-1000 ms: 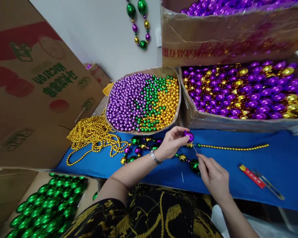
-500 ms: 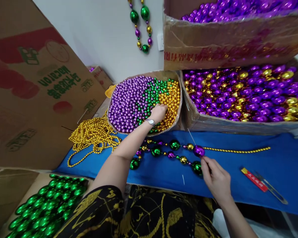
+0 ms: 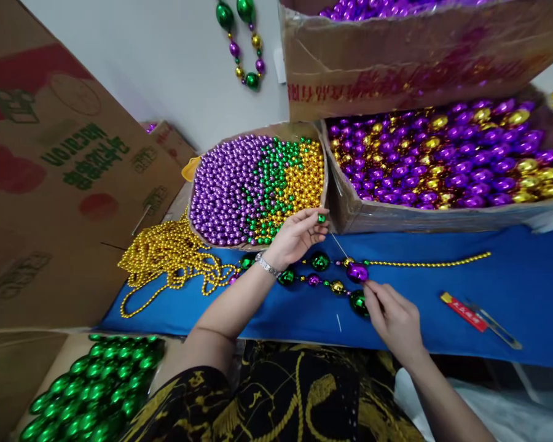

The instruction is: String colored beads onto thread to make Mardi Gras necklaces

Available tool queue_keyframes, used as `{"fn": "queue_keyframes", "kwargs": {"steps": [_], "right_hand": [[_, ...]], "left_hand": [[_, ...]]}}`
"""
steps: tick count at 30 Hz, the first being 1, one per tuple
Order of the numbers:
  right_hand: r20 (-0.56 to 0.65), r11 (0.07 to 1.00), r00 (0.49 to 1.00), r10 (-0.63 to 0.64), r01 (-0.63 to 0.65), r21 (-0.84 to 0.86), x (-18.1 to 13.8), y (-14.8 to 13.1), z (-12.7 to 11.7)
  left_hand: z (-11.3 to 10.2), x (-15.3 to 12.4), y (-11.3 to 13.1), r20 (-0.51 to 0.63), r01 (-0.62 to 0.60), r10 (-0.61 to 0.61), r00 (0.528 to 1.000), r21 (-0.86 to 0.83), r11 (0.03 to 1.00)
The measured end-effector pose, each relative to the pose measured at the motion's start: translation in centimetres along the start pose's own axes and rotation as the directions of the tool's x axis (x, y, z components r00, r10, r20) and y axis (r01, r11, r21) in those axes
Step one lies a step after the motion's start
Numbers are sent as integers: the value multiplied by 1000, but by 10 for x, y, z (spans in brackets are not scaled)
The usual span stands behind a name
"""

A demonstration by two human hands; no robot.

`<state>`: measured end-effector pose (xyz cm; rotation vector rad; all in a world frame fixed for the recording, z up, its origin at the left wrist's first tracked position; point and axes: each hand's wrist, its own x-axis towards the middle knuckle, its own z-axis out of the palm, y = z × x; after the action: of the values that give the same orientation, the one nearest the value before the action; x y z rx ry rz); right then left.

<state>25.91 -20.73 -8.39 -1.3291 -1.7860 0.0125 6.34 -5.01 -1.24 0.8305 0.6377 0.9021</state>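
My left hand point(image 3: 299, 236) pinches a small green bead point(image 3: 321, 218) between thumb and fingertips, just off the front right edge of the box of small beads point(image 3: 230, 190). My right hand point(image 3: 393, 316) grips a large purple bead point(image 3: 357, 271) at its lower side. A thin pale needle point(image 3: 338, 245) rises from this bead toward my left hand. Large green beads point(image 3: 320, 261) and smaller gold and purple ones lie strung in two rows on the blue cloth, partly behind my left wrist. A gold bead string point(image 3: 428, 264) trails right from beside the purple bead.
Gold bead chains point(image 3: 161, 252) lie heaped at left. Behind on the right stands a carton of purple and gold beads point(image 3: 442, 159) below another carton point(image 3: 396, 67). Green beads point(image 3: 96, 380) fill a lower-left box. A red-labelled packet point(image 3: 463, 312) rests on the blue cloth point(image 3: 525, 270).
My left hand has come out of the small beads, toward me and right, and now holds a green bead. A gold and a green bead now show by the purple one.
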Motion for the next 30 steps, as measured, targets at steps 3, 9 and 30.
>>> {"fn": "queue_keyframes", "kwargs": {"steps": [3,9,30], "right_hand": [[7,1000,1000,-4,4,-16,1,-2,-2],[0,999,1000,-14,14,-37,-2,0,-5],[147,750,752,643,-657,80,-60,56,22]], "left_hand": [[10,-9,-11,6,48,-48,999,-52,997],[12,-10,-18,23,21,-21,999,5,1000],[75,16,-148,426,-160,-63,902,467,870]]}}
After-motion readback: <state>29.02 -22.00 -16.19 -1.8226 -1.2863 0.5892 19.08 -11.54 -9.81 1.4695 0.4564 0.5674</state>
